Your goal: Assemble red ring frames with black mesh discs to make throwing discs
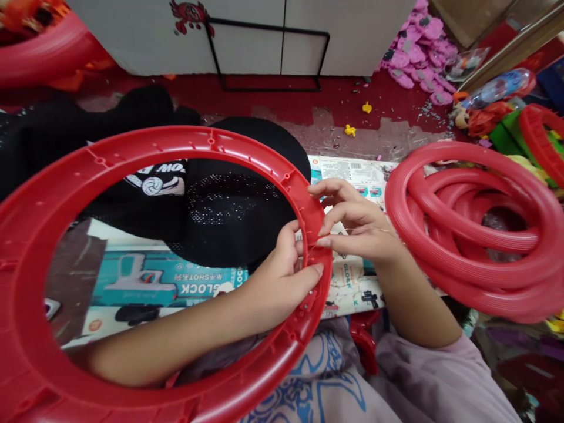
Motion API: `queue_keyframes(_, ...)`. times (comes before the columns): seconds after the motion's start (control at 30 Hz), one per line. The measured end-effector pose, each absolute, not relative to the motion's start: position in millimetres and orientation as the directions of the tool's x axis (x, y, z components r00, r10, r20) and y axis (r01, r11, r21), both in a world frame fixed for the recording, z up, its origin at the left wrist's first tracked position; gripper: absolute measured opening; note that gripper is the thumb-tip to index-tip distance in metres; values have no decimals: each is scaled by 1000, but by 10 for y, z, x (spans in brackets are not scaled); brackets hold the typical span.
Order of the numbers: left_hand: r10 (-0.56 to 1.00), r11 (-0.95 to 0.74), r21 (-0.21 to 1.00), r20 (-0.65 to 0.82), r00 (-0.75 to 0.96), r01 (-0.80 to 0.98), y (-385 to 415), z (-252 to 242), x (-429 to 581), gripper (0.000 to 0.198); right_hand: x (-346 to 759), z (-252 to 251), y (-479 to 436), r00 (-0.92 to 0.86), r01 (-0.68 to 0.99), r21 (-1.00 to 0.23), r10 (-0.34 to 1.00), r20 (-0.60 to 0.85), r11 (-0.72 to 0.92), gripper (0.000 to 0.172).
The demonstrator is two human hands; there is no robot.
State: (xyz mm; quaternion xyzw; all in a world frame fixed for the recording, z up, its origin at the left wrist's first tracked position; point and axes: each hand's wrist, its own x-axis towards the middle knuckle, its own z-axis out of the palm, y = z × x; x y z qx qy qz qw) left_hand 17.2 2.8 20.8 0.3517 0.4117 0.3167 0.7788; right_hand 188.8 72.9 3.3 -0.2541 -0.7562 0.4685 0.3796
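A large red plastic ring is held up with its hollow, ribbed side showing. My left hand reaches through its opening and grips the right-hand part of the rim, thumb across the channel and fingers on the inner edge. My right hand is at the same spot from outside. Two of its fingertips are pinched together over the channel, beside a hair-thin strand, while another finger is at the outer edge. What the pinch holds is too small to make out.
Several red rings lie stacked to the right. Black fabric and printed cardboard lie beneath the held ring. Beyond stand a white board with a black wire frame and a pile of pink pieces.
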Motion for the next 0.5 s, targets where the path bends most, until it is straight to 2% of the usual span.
queue_keyframes(0.07,784,535,820,-392,481,-203,26,201,167,61,1885,26,727,-556,59,-892,757,343,447,10)
queue_keyframes(0.13,776,530,829,-391,494,-176,27,194,161,65,1882,28,726,-529,126,-873,776,342,470,8)
queue_keyframes(0.23,755,521,849,-415,507,-82,30,178,144,62,1890,45,735,-544,186,-851,773,327,491,6)
queue_keyframes(0.33,755,494,869,-415,508,-24,33,164,130,57,1917,69,765,-618,159,-840,716,325,519,2)
queue_keyframes(0.5,780,508,852,-390,490,-129,31,188,148,45,1957,104,852,-700,98,-789,606,379,607,6)
